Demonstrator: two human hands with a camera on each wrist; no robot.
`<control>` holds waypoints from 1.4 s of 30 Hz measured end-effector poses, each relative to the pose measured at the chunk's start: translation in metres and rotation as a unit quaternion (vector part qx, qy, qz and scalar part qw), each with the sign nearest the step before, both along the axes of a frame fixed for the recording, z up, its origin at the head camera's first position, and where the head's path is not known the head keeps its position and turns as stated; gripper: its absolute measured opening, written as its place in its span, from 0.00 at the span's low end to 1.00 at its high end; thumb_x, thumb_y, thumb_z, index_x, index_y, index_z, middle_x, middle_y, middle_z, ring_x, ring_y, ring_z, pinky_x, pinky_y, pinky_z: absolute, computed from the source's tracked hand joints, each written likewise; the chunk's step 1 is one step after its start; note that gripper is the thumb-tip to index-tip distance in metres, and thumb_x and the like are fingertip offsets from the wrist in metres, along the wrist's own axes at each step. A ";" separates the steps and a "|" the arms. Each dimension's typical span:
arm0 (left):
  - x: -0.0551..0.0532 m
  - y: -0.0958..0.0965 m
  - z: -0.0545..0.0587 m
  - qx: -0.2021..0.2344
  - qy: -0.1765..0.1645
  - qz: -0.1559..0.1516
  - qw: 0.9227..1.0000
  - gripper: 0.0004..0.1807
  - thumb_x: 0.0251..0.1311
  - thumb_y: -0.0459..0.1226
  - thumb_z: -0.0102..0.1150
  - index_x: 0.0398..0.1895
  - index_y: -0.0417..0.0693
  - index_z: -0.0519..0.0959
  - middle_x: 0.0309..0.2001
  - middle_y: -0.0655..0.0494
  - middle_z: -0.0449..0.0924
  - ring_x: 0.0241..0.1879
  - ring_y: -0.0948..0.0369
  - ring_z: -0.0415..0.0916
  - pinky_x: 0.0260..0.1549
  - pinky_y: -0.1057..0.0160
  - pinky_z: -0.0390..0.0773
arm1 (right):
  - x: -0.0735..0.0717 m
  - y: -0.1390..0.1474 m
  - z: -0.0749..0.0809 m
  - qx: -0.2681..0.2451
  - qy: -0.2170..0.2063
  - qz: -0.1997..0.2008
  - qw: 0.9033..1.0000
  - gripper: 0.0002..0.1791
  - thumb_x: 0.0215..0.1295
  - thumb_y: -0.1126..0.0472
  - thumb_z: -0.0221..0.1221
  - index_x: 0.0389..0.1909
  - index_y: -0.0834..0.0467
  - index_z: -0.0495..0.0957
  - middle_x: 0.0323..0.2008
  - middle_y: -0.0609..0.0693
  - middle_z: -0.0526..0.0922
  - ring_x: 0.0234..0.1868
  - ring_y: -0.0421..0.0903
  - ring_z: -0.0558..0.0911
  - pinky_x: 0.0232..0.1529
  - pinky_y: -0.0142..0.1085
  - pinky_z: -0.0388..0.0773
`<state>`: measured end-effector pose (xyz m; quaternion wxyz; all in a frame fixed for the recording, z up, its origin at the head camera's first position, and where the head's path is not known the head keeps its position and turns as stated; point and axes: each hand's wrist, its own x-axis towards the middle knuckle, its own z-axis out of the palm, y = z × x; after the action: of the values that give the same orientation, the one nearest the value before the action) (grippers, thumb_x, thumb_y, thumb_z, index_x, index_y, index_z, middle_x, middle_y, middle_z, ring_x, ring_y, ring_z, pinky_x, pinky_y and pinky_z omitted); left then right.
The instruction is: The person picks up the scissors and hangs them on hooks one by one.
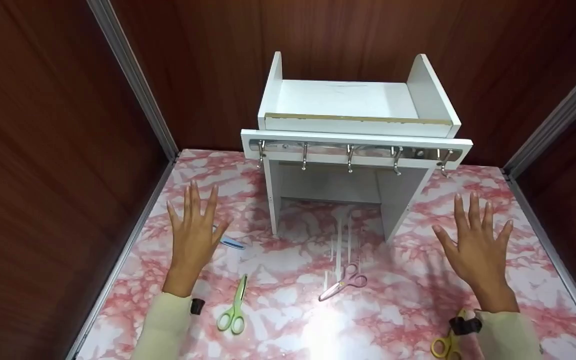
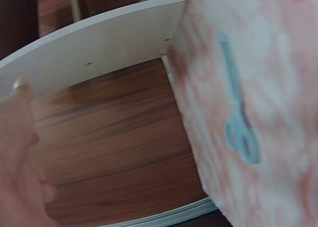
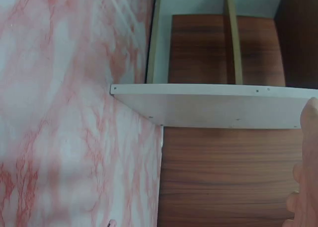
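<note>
My left hand [image 1: 194,240] is held out on the left with its fingers spread, gripping nothing. On the right, my right hand [image 1: 479,245] is likewise spread and holds nothing. Between them, farther back, stands a white shelf unit [image 1: 328,185]; a hook rail [image 1: 368,145] with several metal hooks lies across its front. Blue scissors [image 1: 231,243] are partly hidden behind the left hand in the head view; the left wrist view shows blue scissors [image 2: 238,113] whole. Green scissors [image 1: 235,307] lie nearer me. Yellow scissors [image 1: 443,346] are half covered by the right wrist strap.
Pink scissors [image 1: 344,283] lie in front of the unit beside thin white strips [image 1: 339,245]. The table [image 1: 278,310] has a red and white marbled top. Brown wood panels [image 1: 193,75] with grey metal edges [image 1: 133,70] enclose it at the back and sides.
</note>
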<state>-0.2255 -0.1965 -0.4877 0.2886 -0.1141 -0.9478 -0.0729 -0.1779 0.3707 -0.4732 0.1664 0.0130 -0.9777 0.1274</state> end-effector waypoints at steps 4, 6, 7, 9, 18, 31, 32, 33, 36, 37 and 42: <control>-0.002 0.004 0.024 0.065 0.033 -0.031 0.997 0.40 0.68 0.50 0.62 0.79 0.50 0.60 0.79 0.34 0.48 0.78 0.42 0.47 0.71 0.25 0.45 | 0.004 0.000 0.000 -0.009 0.001 0.000 1.000 0.44 0.78 0.35 0.42 0.83 0.49 0.36 0.81 0.57 0.31 0.79 0.62 0.29 0.68 0.73 0.16; -0.004 0.007 0.037 0.101 0.045 -0.052 0.992 0.38 0.72 0.53 0.57 0.79 0.51 0.59 0.79 0.37 0.48 0.78 0.44 0.48 0.73 0.28 0.45 | 0.007 -0.001 0.000 -0.014 0.004 -0.001 1.000 0.43 0.78 0.35 0.42 0.83 0.49 0.36 0.81 0.56 0.31 0.79 0.62 0.30 0.68 0.74 0.17; -0.005 0.008 0.042 0.116 0.051 -0.064 0.990 0.37 0.74 0.55 0.53 0.79 0.51 0.59 0.80 0.39 0.48 0.78 0.45 0.48 0.74 0.29 0.45 | 0.009 -0.001 -0.001 -0.016 0.007 -0.001 1.000 0.43 0.78 0.36 0.42 0.83 0.50 0.37 0.81 0.56 0.31 0.79 0.62 0.30 0.68 0.73 0.17; -0.007 0.011 0.052 0.136 0.062 -0.086 0.985 0.36 0.76 0.59 0.44 0.79 0.52 0.59 0.80 0.41 0.48 0.78 0.46 0.50 0.75 0.32 0.47 | 0.013 -0.002 -0.001 -0.021 0.012 -0.001 1.000 0.43 0.79 0.36 0.42 0.83 0.51 0.38 0.81 0.56 0.32 0.80 0.62 0.30 0.69 0.73 0.17; -0.020 0.025 0.079 0.184 0.107 -0.148 0.966 0.35 0.79 0.59 0.36 0.79 0.50 0.61 0.80 0.45 0.51 0.77 0.49 0.54 0.77 0.43 0.51 | 0.025 -0.011 -0.007 -0.049 0.017 0.003 0.999 0.41 0.81 0.39 0.42 0.83 0.50 0.36 0.81 0.60 0.35 0.80 0.63 0.33 0.70 0.73 0.20; -0.039 0.046 0.106 0.292 0.155 -0.268 0.905 0.29 0.80 0.52 0.42 0.73 0.43 0.70 0.77 0.46 0.61 0.74 0.52 0.62 0.71 0.53 0.68 | 0.049 -0.018 -0.011 -0.115 0.012 0.011 0.993 0.41 0.81 0.47 0.46 0.83 0.51 0.36 0.81 0.58 0.34 0.79 0.66 0.39 0.71 0.75 0.30; -0.040 0.048 0.107 0.300 0.157 -0.277 0.899 0.29 0.80 0.52 0.42 0.72 0.43 0.70 0.76 0.46 0.62 0.74 0.52 0.63 0.71 0.53 0.68 | 0.051 -0.019 -0.012 -0.121 0.014 0.010 0.992 0.41 0.81 0.48 0.47 0.83 0.52 0.36 0.81 0.58 0.35 0.79 0.66 0.40 0.71 0.76 0.32; -0.042 0.049 0.108 0.307 0.161 -0.285 0.894 0.29 0.80 0.52 0.42 0.71 0.42 0.71 0.76 0.46 0.63 0.73 0.51 0.63 0.72 0.53 0.67 | 0.053 -0.021 -0.012 -0.126 0.016 0.007 0.992 0.41 0.81 0.48 0.47 0.83 0.52 0.36 0.81 0.58 0.35 0.79 0.67 0.42 0.71 0.76 0.34; -0.045 0.050 0.110 0.325 0.175 -0.293 0.882 0.29 0.80 0.52 0.42 0.70 0.42 0.73 0.74 0.47 0.66 0.72 0.52 0.66 0.72 0.53 0.67 | 0.060 -0.025 -0.015 -0.139 0.036 -0.009 0.990 0.41 0.80 0.50 0.50 0.82 0.54 0.39 0.81 0.58 0.39 0.77 0.69 0.49 0.72 0.74 0.42; -0.046 0.050 0.111 0.330 0.180 -0.293 0.879 0.29 0.79 0.52 0.43 0.69 0.42 0.73 0.73 0.48 0.68 0.71 0.52 0.67 0.71 0.53 0.68 | 0.063 -0.026 -0.016 -0.145 0.044 -0.016 0.988 0.41 0.80 0.51 0.51 0.82 0.54 0.40 0.81 0.58 0.40 0.77 0.69 0.51 0.72 0.73 0.44; -0.047 0.052 0.114 0.346 0.196 -0.296 0.868 0.27 0.78 0.51 0.47 0.65 0.41 0.77 0.70 0.49 0.73 0.69 0.52 0.70 0.70 0.53 0.71 | 0.078 -0.030 -0.021 -0.177 0.076 -0.051 0.980 0.39 0.78 0.56 0.53 0.82 0.53 0.45 0.80 0.56 0.48 0.70 0.74 0.63 0.62 0.73 0.63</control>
<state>-0.2728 -0.1444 -0.3734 0.4542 -0.2943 -0.7075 -0.4545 -0.0997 0.3406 -0.4947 0.2466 -0.0571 -0.9233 0.2888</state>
